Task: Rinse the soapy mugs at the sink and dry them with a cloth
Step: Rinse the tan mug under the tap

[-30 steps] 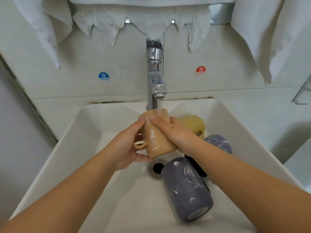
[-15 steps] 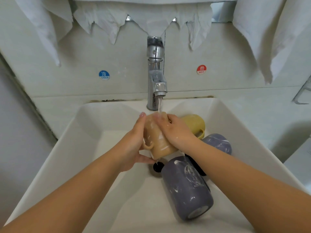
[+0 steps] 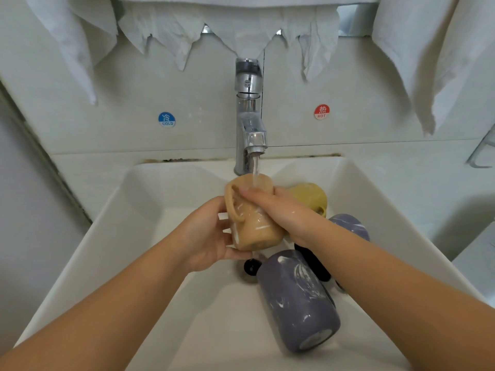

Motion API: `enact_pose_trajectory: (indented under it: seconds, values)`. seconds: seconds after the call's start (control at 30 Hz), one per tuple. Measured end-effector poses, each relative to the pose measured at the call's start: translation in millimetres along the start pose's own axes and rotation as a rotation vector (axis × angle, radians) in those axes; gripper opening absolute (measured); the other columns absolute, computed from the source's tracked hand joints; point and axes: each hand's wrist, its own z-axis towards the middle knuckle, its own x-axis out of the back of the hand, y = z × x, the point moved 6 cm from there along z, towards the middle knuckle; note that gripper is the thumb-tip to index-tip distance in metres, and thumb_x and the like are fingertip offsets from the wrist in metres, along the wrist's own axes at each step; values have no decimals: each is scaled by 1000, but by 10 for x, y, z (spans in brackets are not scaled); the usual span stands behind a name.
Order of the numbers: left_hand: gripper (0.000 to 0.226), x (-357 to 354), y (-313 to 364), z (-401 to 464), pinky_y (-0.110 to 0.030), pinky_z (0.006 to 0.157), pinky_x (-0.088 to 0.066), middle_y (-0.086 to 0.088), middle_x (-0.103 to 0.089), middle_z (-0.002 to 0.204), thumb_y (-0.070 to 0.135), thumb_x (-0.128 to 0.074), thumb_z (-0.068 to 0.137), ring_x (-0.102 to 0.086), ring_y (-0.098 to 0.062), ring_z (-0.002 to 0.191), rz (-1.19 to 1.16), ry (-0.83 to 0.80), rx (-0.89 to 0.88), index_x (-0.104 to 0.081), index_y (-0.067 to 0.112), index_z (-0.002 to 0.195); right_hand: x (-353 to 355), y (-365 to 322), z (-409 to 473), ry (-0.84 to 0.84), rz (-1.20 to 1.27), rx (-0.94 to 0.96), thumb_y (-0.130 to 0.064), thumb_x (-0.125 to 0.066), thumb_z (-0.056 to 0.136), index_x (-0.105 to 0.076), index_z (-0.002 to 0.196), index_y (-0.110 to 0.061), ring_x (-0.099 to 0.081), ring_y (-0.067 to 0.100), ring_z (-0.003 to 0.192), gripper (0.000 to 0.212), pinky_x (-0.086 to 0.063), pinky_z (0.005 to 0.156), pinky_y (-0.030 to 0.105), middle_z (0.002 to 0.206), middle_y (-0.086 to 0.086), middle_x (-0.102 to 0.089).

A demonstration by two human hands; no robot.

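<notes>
Tan mug [image 3: 254, 226] upright, tilted, mouth under tap [image 3: 249, 116], handle left

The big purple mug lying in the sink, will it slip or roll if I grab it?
The purple ceramic mug shows white soap streaks, so it is probably slippery. It lies on its side in the white sink, so a nudge might roll it. It looks thick, likely heavy and breakable.

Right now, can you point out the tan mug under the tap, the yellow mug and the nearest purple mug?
tan mug [image 3: 257, 231], head view, on its soapy side wall.
yellow mug [image 3: 310, 196], head view, on its upper side, behind the right hand.
nearest purple mug [image 3: 297, 298], head view, on its streaked side.
</notes>
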Motion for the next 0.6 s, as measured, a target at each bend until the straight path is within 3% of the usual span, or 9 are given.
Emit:
enact_pose_trajectory:
  seconds: [0.07,0.1,0.17,0.2,0.27,0.37,0.47,0.5,0.6]
  values:
    - [29,-19,15,2,-48,71,-58,-13,-67,104,34,-61,87,-71,-30,79,29,-20,-24,-67,15,108,26,-27,20,15,-12,-17,-80,-52,57,-59,120,-17,-68,24,96,90,-52,93,44,107,6,-70]
    - [41,-37,12,-4,-47,70,-59,-13,-66,108,37,-66,80,-71,-30,80,45,-30,-32,-64,14,114,35,-32,26,15,-16,-21,-80,-45,69,-61,118,-18,-67,24,98,80,-50,96,44,108,7,-69]
    - [61,-44,-8,4,-44,66,-59,-14,-65,114,40,-70,69,-72,-29,82,68,-18,-36,-59,11,121,56,-17,19,2,-4,-30,-68,-37,90,-61,117,-19,-65,24,102,61,-48,99,42,111,9,-68]
    - [58,-36,-7,3,-44,65,-58,-13,-66,110,41,-71,67,-71,-28,82,79,-6,-46,-62,12,117,52,-2,15,-26,18,-28,-62,-38,93,-58,121,-19,-64,24,105,56,-48,99,42,115,9,-67]
    - [45,5,8,2,-43,68,-58,-9,-70,100,41,-69,65,-69,-26,82,79,19,-58,-68,16,103,-2,17,-7,-116,107,-27,-54,-54,91,-51,130,-15,-65,24,107,55,-51,95,41,120,9,-65]
    - [42,40,32,8,-43,70,-57,-6,-70,99,41,-69,64,-67,-27,88,76,24,-64,-70,17,100,-46,15,-4,-144,207,-26,-50,-75,72,-49,131,-13,-68,24,102,74,-54,91,44,116,9,-68]
    - [52,-14,4,-2,-42,70,-57,-4,-69,101,40,-71,64,-65,-27,93,113,-19,-54,-68,16,110,-33,-68,-24,-53,48,8,-78,-61,63,-56,125,-15,-68,22,100,88,-52,94,43,112,5,-69]
    - [55,-38,-9,-5,-42,70,-57,-4,-69,101,40,-72,63,-66,-27,93,112,-29,-49,-66,16,113,-24,-89,-33,-27,-15,0,-81,-51,70,-59,121,-16,-66,21,102,82,-50,97,41,113,6,-69]
    - [58,-58,-26,-6,-43,70,-58,-5,-67,98,39,-73,62,-66,-27,89,64,-26,-37,-65,15,114,34,-70,-29,-2,-3,-40,-63,-32,95,-61,112,-19,-63,24,107,56,-45,102,41,116,10,-67]
